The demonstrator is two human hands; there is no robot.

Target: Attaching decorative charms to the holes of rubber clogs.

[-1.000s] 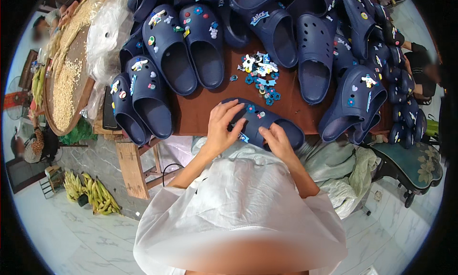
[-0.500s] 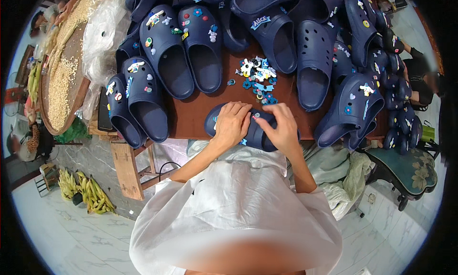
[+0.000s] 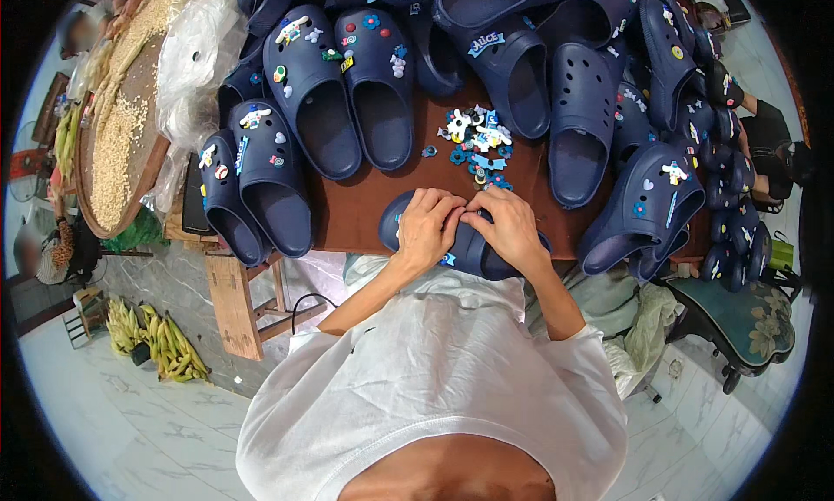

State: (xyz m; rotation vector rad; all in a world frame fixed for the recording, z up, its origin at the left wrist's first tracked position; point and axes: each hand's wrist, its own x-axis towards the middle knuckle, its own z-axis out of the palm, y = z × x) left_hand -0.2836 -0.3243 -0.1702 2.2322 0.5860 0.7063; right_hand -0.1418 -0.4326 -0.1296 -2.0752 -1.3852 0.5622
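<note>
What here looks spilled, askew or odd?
Nothing is damaged. Small charms lie in a loose heap on the brown table, past both hands pressing on a navy clog. Clogs at right are piled unevenly.

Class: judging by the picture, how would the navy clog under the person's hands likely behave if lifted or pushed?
The navy clog looks like moulded foam, so probably light and slightly bendy. Lying low on the table, it seems unlikely to roll or tip.

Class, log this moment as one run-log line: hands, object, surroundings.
left hand: on clog | right hand: on clog, fingertips meeting left | charms: piled behind | table: clogs all round
</note>
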